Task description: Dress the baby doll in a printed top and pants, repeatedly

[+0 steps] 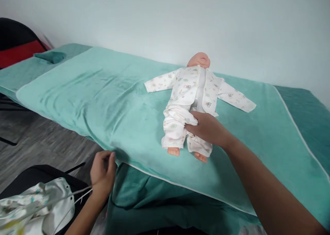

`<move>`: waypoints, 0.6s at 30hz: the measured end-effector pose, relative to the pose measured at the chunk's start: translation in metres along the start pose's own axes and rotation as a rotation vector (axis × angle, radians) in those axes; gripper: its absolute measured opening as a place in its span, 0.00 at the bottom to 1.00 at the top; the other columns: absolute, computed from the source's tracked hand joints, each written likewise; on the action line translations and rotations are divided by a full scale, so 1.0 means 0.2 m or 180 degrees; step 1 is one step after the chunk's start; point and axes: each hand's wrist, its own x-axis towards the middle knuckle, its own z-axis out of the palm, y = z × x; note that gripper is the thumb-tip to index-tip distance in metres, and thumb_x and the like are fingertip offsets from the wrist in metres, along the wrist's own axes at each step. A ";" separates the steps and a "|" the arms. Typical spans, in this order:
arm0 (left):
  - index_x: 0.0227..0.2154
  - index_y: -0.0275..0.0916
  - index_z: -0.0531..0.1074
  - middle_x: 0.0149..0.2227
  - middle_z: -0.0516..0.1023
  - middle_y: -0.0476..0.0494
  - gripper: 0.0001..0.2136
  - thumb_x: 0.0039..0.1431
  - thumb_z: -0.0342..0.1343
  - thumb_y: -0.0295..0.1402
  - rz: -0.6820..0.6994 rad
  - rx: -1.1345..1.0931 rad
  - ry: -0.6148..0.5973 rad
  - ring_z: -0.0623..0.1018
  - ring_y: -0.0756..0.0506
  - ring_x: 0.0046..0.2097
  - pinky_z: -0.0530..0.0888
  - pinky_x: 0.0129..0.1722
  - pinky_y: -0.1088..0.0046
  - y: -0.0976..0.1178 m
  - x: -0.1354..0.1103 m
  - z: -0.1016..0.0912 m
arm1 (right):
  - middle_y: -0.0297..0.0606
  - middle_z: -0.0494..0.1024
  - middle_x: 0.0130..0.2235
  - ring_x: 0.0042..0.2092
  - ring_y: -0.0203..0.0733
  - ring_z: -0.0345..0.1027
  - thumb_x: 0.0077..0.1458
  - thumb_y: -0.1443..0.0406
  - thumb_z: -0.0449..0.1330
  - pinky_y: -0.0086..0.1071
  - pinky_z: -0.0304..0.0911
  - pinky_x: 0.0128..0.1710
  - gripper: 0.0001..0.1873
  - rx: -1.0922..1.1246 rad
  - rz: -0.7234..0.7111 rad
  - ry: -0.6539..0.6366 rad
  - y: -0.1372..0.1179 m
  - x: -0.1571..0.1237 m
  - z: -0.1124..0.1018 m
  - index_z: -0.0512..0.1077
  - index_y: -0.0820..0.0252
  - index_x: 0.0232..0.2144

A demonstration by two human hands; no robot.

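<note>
A doll in soft printed clothes lies on a plush green cover.
The right hand pinches bunched, wrinkled cloth at the waist of the white trousers, which are on the legs of the smooth plastic doll, mid-bed near the pale wall; its thin jacket hangs open. The left hand, fingers curled, is beside the pale-piped edge of the rumpled cover; whether it grips anything, I cannot tell.
</note>
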 end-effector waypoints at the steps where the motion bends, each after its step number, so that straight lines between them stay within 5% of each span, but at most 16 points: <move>1: 0.37 0.43 0.68 0.37 0.73 0.43 0.10 0.66 0.50 0.43 -0.0290 0.0079 0.0086 0.75 0.39 0.39 0.72 0.42 0.59 -0.07 -0.03 -0.04 | 0.32 0.75 0.28 0.32 0.41 0.68 0.54 0.61 0.58 0.32 0.53 0.30 0.09 0.0072 -0.0005 -0.0002 0.00 0.00 0.00 0.63 0.55 0.26; 3: 0.37 0.43 0.68 0.36 0.72 0.45 0.10 0.65 0.51 0.44 -0.0537 0.0111 0.0282 0.75 0.40 0.38 0.72 0.42 0.59 -0.11 -0.04 -0.10 | 0.31 0.74 0.28 0.32 0.41 0.67 0.55 0.59 0.59 0.32 0.54 0.31 0.10 0.0290 0.0015 0.0025 0.01 0.00 0.00 0.64 0.55 0.27; 5: 0.37 0.43 0.69 0.36 0.73 0.46 0.10 0.64 0.53 0.43 -0.0425 -0.0046 0.0477 0.75 0.41 0.38 0.72 0.43 0.60 -0.02 0.01 -0.10 | 0.30 0.73 0.29 0.33 0.40 0.65 0.56 0.57 0.61 0.32 0.56 0.32 0.11 0.0535 0.0076 0.0133 0.02 0.00 0.00 0.65 0.55 0.28; 8: 0.38 0.43 0.71 0.38 0.74 0.46 0.09 0.65 0.53 0.42 0.0108 -0.0635 0.0427 0.75 0.43 0.40 0.73 0.44 0.64 0.28 0.18 -0.01 | 0.29 0.71 0.31 0.33 0.38 0.62 0.54 0.53 0.65 0.32 0.56 0.33 0.14 0.0969 0.0034 0.0319 0.04 -0.02 -0.03 0.68 0.56 0.33; 13: 0.38 0.42 0.73 0.42 0.78 0.45 0.08 0.66 0.52 0.39 0.0875 -0.1782 -0.0433 0.77 0.44 0.46 0.73 0.47 0.67 0.90 0.56 0.25 | 0.34 0.73 0.34 0.33 0.37 0.64 0.57 0.48 0.62 0.32 0.59 0.33 0.19 0.1756 -0.0087 0.0569 0.09 -0.07 -0.10 0.72 0.57 0.38; 16: 0.41 0.42 0.72 0.46 0.76 0.43 0.08 0.60 0.59 0.34 0.1340 -0.1496 -0.1219 0.75 0.42 0.49 0.73 0.49 0.64 1.17 0.74 0.40 | 0.35 0.73 0.33 0.34 0.39 0.65 0.60 0.50 0.59 0.33 0.61 0.34 0.16 0.1304 0.0074 0.1431 0.15 -0.07 -0.14 0.69 0.57 0.36; 18: 0.43 0.41 0.71 0.50 0.73 0.40 0.17 0.51 0.67 0.34 0.1626 -0.0724 -0.1466 0.73 0.38 0.52 0.72 0.50 0.60 1.29 0.79 0.47 | 0.35 0.73 0.35 0.35 0.40 0.66 0.56 0.52 0.63 0.34 0.61 0.35 0.16 0.0675 0.0199 0.1818 0.19 -0.04 -0.13 0.67 0.56 0.36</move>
